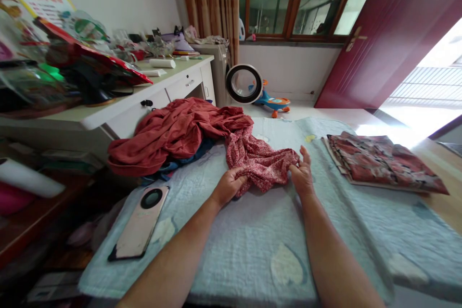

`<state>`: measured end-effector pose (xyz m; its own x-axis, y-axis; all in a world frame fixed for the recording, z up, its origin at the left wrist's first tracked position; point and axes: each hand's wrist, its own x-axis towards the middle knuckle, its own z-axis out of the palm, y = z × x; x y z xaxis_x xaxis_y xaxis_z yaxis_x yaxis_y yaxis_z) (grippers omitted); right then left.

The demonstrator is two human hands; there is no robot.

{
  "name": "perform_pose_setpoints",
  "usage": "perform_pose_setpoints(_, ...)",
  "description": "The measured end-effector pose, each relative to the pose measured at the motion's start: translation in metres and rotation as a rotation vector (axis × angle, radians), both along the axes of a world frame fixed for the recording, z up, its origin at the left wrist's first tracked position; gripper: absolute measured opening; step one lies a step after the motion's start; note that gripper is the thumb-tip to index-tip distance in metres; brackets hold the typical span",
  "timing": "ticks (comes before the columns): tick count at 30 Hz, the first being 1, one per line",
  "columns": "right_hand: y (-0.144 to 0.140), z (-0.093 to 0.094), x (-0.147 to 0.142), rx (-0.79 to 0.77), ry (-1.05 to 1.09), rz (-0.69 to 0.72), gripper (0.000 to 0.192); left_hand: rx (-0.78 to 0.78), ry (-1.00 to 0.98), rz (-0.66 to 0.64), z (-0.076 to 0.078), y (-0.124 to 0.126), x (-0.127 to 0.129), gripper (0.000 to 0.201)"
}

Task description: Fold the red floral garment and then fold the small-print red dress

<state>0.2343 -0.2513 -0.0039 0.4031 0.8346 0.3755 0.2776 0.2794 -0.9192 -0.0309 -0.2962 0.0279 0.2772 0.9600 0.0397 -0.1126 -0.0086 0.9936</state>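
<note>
Red floral garment (260,162): left hand (228,186) holds its edge in a pinching grip; right hand (302,176) lies spread alongside.

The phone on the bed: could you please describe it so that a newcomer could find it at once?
On the pale blue blanket, look toward its near left edge, left of the left hand. There the phone lies flat, back up. Unlike the soft clothes around, it is a rigid pinkish slab with a round black camera ring.

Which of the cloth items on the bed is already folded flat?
The patterned garment at the right; the red pile and the floral cloth are crumpled.
</note>
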Motion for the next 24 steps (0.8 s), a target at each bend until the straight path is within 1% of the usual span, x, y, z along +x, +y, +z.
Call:
perform_pose_setpoints(2,-0.002,0.002,-0.003,-0.008,-0.208,0.107,0.055,-0.112,-0.187,-0.055,-0.001,0.001,0.001,0.035)
perform_pose_setpoints(3,-0.002,0.003,-0.005,-0.028,-0.290,0.177,0.049,-0.148,-0.264,-0.047,-0.003,0.003,0.000,0.037)
perform_pose_setpoints(5,-0.004,0.007,-0.007,-0.085,-0.415,0.299,0.041,-0.208,-0.423,0.061,-0.006,0.008,-0.004,0.036)
perform_pose_setpoints(7,-0.007,0.011,-0.008,-0.136,-0.508,0.371,0.035,-0.254,-0.552,0.172,-0.008,0.014,-0.008,0.035)
perform_pose_setpoints(9,-0.010,0.013,-0.009,-0.171,-0.586,0.419,0.037,-0.300,-0.625,0.210,-0.009,0.019,-0.012,0.040)
perform_pose_setpoints(11,-0.012,0.012,-0.012,-0.196,-0.652,0.421,0.050,-0.276,-0.611,0.220,-0.008,0.021,-0.015,0.045)
perform_pose_setpoints(12,-0.013,0.010,-0.014,-0.200,-0.679,0.401,0.058,-0.226,-0.558,0.223,-0.007,0.021,-0.016,0.046)
perform_pose_setpoints(13,-0.013,0.009,-0.017,-0.197,-0.697,0.373,0.061,-0.155,-0.466,0.226,-0.007,0.021,-0.017,0.046)
perform_pose_setpoints(14,-0.013,0.006,-0.020,-0.183,-0.702,0.348,0.057,-0.072,-0.334,0.224,-0.007,0.020,-0.017,0.045)
perform_pose_setpoints(16,-0.010,0.003,-0.023,-0.131,-0.647,0.331,0.034,0.103,0.021,0.218,-0.009,0.017,-0.015,0.038)
perform_pose_setpoints(17,-0.008,0.002,-0.023,-0.106,-0.584,0.322,0.030,0.190,0.212,0.224,-0.010,0.016,-0.014,0.032)
perform_pose_setpoints(19,-0.004,0.001,-0.019,-0.088,-0.435,0.266,0.034,0.355,0.531,0.253,-0.011,0.014,-0.010,0.023)
perform_pose_setpoints(21,-0.002,0.002,-0.012,-0.095,-0.344,0.182,0.037,0.485,0.735,0.272,-0.009,0.014,-0.006,0.020)
perform_pose_setpoints(22,-0.002,0.002,-0.010,-0.087,-0.351,0.142,0.038,0.538,0.811,0.276,-0.007,0.016,-0.005,0.020)
perform_pose_setpoints(24,-0.005,0.004,-0.009,-0.045,-0.461,0.043,0.040,0.627,0.948,0.296,0.002,0.023,-0.004,0.021)
